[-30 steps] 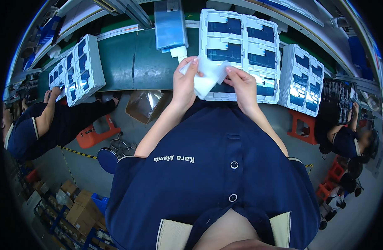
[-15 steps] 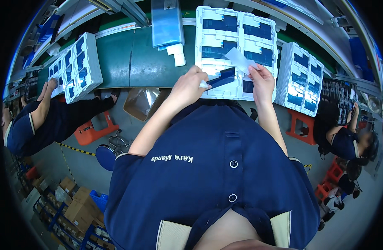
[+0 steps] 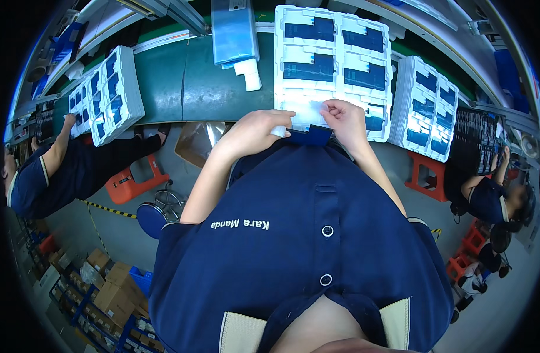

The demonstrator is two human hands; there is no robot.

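Close to my body, over the front edge of a white moulded tray (image 3: 338,57), my left hand (image 3: 251,134) is closed on the left end of a dark flat panel (image 3: 312,137). A small white wad (image 3: 278,130) also sits in that hand's fingers. My right hand (image 3: 347,122) pinches the right side of a thin translucent sheet (image 3: 308,112), which lies just beyond the panel, along its far edge. Whether sheet and panel touch, I cannot tell. Similar dark panels (image 3: 309,67) rest in the tray's compartments.
Stacks of filled white trays stand left (image 3: 129,88) and right (image 3: 402,100). Blue plastic bags (image 3: 235,35) and a folded white cloth (image 3: 249,76) lie on the green bench (image 3: 164,79). An open carton (image 3: 193,144) is below. Co-workers sit at both sides.
The panel has come nearer my body and turned level. My right hand has moved left and closer, bringing the translucent sheet down to the panel's far edge.
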